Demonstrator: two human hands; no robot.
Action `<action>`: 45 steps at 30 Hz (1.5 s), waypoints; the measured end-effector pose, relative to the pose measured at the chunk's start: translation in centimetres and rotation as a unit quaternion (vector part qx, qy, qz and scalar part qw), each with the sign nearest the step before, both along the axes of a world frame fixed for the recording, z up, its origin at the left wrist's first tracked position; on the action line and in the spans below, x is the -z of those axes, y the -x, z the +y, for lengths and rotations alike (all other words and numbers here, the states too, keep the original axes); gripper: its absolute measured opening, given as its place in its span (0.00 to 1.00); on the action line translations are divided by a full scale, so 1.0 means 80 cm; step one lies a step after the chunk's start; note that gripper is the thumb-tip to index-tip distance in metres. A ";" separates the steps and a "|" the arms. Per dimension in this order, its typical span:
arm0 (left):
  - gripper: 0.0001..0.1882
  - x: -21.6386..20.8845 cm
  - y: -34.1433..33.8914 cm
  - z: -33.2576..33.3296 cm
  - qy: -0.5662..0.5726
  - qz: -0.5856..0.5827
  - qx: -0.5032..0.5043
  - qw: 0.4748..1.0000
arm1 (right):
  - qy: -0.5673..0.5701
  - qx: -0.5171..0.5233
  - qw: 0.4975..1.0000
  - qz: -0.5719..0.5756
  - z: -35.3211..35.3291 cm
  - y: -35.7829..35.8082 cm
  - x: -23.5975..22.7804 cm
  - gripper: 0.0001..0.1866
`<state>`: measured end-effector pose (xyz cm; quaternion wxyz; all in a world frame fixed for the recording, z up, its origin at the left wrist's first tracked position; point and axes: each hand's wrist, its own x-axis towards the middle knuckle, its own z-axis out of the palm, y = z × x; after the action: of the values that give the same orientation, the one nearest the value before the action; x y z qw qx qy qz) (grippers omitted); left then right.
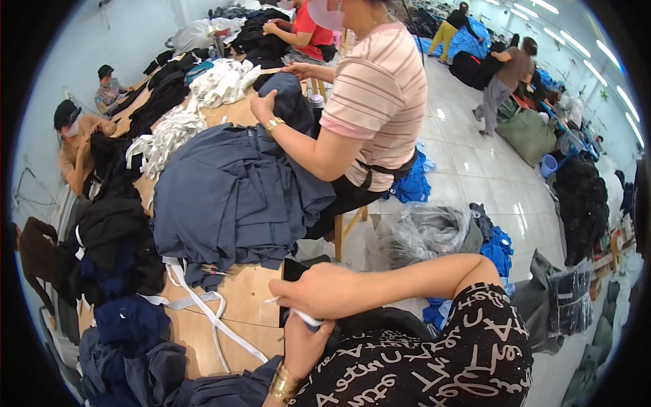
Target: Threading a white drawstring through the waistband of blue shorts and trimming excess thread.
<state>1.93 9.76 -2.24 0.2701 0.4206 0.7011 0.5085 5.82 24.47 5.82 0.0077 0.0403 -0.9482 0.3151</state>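
Close to my body, beside the table's near right edge, my two hands are together. My right hand (pixel 305 288) is closed in a pinch, with a small white end poking out at its fingertips. Just below it, my left hand (pixel 305 346), with a gold bracelet at the wrist, is closed around a folded white fabric strip (pixel 308 319). Part of the strip is hidden between the hands. More white and grey strips (pixel 215 317) trail over the wooden table (pixel 252 298) to the left of my hands.
A big stack of grey-blue garments (pixel 217 190) lies across the table. A person in a striped shirt (pixel 380 88) handles dark cloth beyond it. Navy cloth (pixel 132 339) lies near left. Small scissors (pixel 215 270) rest by the stack. A clear plastic bag (pixel 424 234) stands on the floor.
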 end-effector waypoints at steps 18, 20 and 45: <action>0.25 0.125 0.038 -0.026 0.245 -0.068 0.246 0.935 | 0.011 -0.048 0.999 0.017 -0.011 -0.084 0.225 0.09; 0.17 0.114 0.061 -0.029 0.287 -0.274 0.225 0.890 | 0.027 -0.065 0.997 0.016 -0.008 -0.085 0.223 0.09; 0.09 0.152 -0.010 -0.066 0.164 -0.318 0.065 0.932 | 0.146 -0.110 0.977 0.108 -0.023 -0.073 0.209 0.08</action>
<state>2.76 4.50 -14.42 0.5765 0.2313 0.6233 0.4750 11.66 22.67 -10.89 0.0814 0.1766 -0.8754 0.4425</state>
